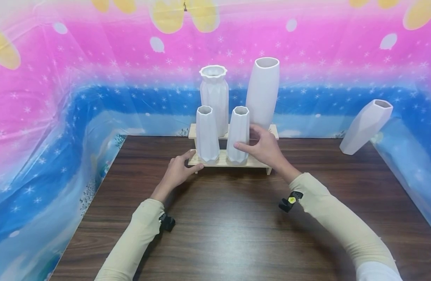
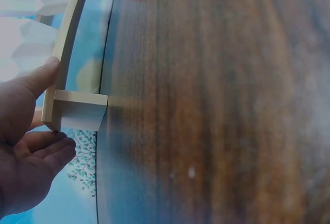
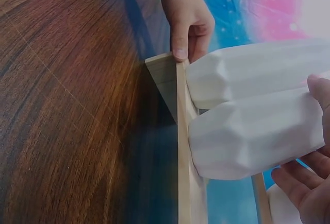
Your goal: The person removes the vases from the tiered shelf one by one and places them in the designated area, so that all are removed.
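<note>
A two-tier light wooden rack [image 1: 259,161] stands at the back of the table with white vases on both levels. My left hand [image 1: 175,170] holds the left end of the lower shelf, its thumb [image 2: 44,77] on the front edge. My right hand [image 1: 266,147] grips the front right fluted vase [image 1: 238,130] low on its body, thumb in front and fingers along its right side. Close beside it on the lower shelf is a similar front left vase [image 1: 207,136]. Both front vases stand upright.
On the upper tier stand a vase with a scalloped rim [image 1: 214,97] and a taller smooth vase [image 1: 262,89]. A faceted white vase [image 1: 366,127] leans to the right near the back right of the brown wooden table [image 1: 219,226]. Behind hangs a pink and blue cloth [image 1: 131,58].
</note>
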A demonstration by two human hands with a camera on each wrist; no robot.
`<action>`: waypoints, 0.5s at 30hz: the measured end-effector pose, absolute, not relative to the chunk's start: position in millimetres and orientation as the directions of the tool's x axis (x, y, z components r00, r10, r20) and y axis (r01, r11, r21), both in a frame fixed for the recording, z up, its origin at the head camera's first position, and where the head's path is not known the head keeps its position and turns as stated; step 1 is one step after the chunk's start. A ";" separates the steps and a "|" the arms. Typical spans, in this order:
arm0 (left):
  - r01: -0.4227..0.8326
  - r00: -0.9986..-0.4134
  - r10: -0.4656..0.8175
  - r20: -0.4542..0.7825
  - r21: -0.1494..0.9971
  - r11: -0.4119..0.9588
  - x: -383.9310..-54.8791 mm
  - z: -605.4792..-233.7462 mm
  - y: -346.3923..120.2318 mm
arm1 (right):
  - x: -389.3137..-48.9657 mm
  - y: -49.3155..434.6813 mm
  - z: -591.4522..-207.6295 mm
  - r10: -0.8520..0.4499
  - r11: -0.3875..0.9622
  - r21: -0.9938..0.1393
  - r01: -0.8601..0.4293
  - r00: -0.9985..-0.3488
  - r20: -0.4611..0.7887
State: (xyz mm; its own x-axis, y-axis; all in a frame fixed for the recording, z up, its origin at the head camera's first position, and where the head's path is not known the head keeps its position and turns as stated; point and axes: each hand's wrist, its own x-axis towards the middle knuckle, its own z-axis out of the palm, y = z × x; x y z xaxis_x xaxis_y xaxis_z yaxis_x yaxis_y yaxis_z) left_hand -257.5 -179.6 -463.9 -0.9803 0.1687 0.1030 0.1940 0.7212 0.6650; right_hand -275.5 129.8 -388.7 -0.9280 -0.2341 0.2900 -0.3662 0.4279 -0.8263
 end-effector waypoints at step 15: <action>0.200 -0.979 0.172 0.107 0.661 0.723 -256.5 -464.2 -179.5 | -275.6 126.2 -389.2 -0.209 0.461 -0.807 -0.369 -0.929 0.306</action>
